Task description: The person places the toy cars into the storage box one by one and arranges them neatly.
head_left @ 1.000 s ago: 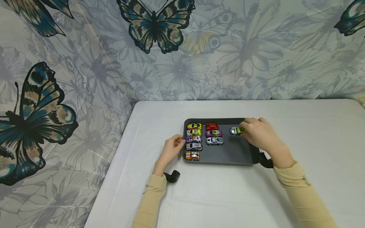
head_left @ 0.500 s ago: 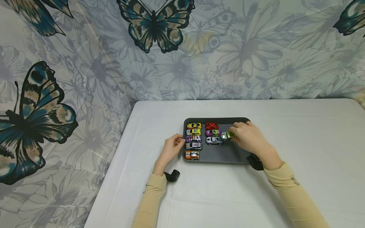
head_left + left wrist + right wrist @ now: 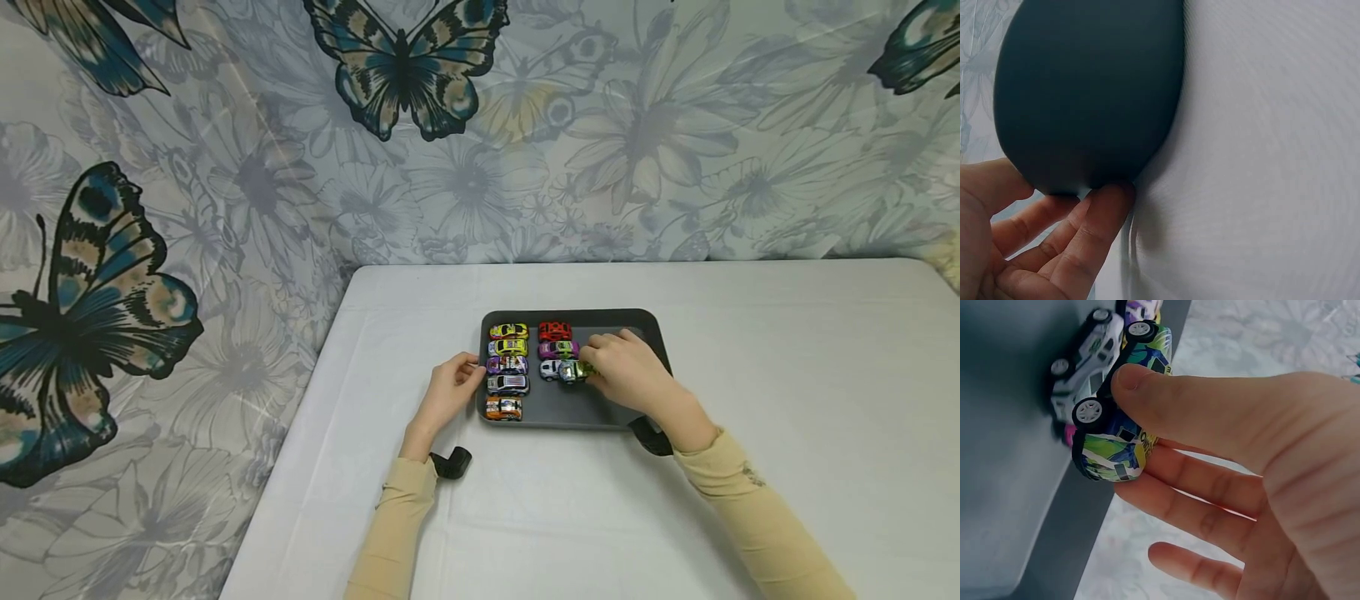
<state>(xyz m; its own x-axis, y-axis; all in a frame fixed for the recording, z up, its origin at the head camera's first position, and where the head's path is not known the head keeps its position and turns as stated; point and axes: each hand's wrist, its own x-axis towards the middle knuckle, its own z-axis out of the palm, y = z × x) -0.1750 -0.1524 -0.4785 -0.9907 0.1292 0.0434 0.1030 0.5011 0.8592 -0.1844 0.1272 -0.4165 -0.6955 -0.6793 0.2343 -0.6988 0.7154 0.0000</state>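
Note:
My right hand (image 3: 630, 375) pinches a green and blue patterned toy car (image 3: 1113, 455) between thumb and fingers, its wheels facing the camera in the right wrist view. It is held over the dark grey tray (image 3: 570, 410), overlapping a white toy car (image 3: 550, 370) in the head view. Behind that stand a purple-green toy car (image 3: 555, 350) and a red one (image 3: 555, 331), forming a column. My left hand (image 3: 447, 392) holds the tray's left edge, with thumb and fingertips at its end wall (image 3: 1088, 100) in the left wrist view.
A left column of several toy cars runs along the tray's left side, from a yellow one (image 3: 509, 332) at the back to an orange one (image 3: 503, 408) in front. The white-covered table (image 3: 810, 358) meets a butterfly-patterned wall cloth (image 3: 472, 183) at the back.
My right hand has carried the green toy car leftward and nearer the front, from the tray's right part to over the white car. My left hand stays at the tray edge.

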